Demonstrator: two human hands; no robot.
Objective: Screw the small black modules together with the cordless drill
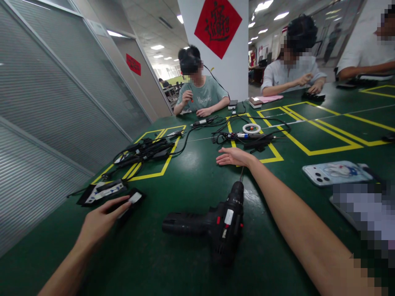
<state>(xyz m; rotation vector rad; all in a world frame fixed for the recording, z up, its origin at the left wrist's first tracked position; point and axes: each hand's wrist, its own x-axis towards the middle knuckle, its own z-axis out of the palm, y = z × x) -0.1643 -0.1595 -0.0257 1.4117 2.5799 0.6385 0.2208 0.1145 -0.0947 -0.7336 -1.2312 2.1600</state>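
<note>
Near the table's (191, 176) left edge the left hand (98, 222) lies on a flat black pack (132, 200), grip unclear; the right hand (234, 157) lies open, empty, toward the middle. Between them the drill (216, 226) rests on its side, untouched, nothing lifted yet

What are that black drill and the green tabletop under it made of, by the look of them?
Cordless drill: likely moulded plastic, matte black, with a red switch and a white label; its thin bit looks like metal. Table: a smooth green mat or coating, perhaps rubber or vinyl, since the ceiling lights reflect softly in it.
</note>
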